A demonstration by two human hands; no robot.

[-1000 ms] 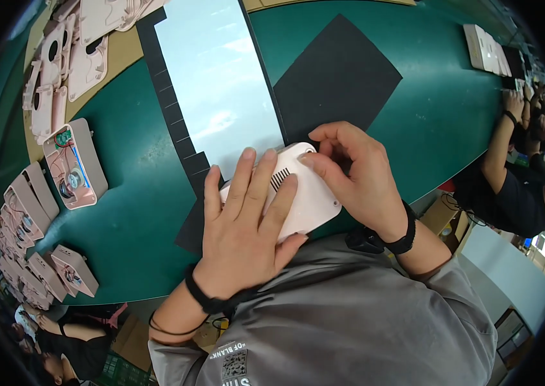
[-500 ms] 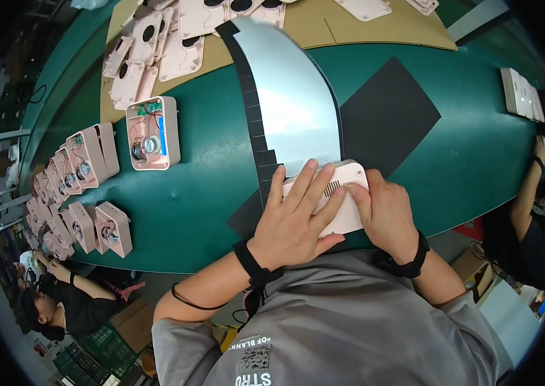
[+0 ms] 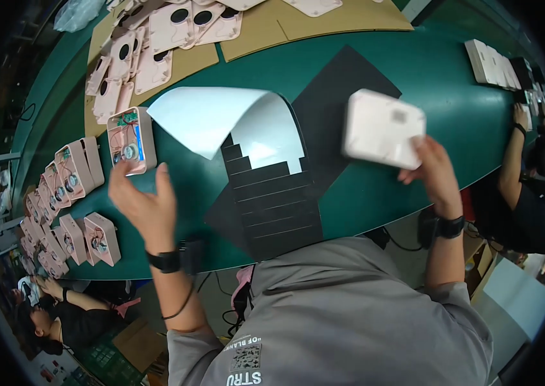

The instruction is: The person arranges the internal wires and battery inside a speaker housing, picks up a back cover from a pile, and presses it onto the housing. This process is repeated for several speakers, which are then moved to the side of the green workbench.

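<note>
A pale pink plastic case [image 3: 385, 132], slightly blurred, is gripped at its near right corner by my right hand [image 3: 438, 174], above the table's right side. My left hand [image 3: 147, 206] has thumb and fingers spread and holds nothing I can see. Its fingertips reach the near end of an open pink housing [image 3: 147, 138] with wires, a green board, a blue part and a round speaker inside; whether they touch it I cannot tell. Between my hands lies a sheet of black strips [image 3: 276, 206], its glossy pale backing [image 3: 185, 119] curled over toward the left.
Black sheets [image 3: 343, 96] lie flat under the strips. Pink panels with black ovals [image 3: 171, 26] are piled on cardboard [image 3: 253, 38] at the back. Open housings [image 3: 70, 170] line the left side; white cases [image 3: 488, 61] stand far right. Other people [image 3: 520, 199] sit on both sides.
My right hand has carried the case up and right, off the strip sheet. My left hand has let go of it and moved left to the open housing. The pale backing has curled over leftward.
</note>
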